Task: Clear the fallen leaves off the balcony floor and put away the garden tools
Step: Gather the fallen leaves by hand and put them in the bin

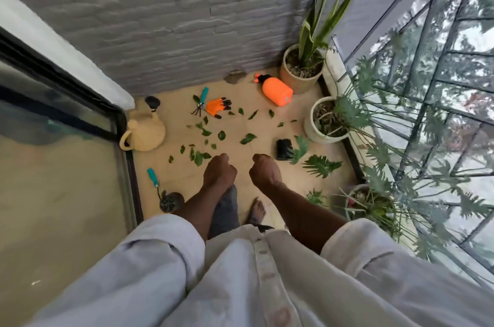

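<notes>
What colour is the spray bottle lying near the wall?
Bright orange plastic spray bottle with a dark nozzle; head view.

Glossy plastic sprayer; rough stone wall.

There is a single view, from a camera worn on the person's head, looking steeply down and forward along their own body onto the balcony floor. It is wide-angle: straight lines bow near the edges, the grey wall fills the upper part of the frame, and the railing slants down the right side. The white shirt crowds the bottom, nearest the lens, with both forearms reaching up toward the centre, where the left hand and right hand sit at mid-distance. The floor lies far below, so the scattered leaves look small. A sliding glass door runs along the left edge.
</notes>
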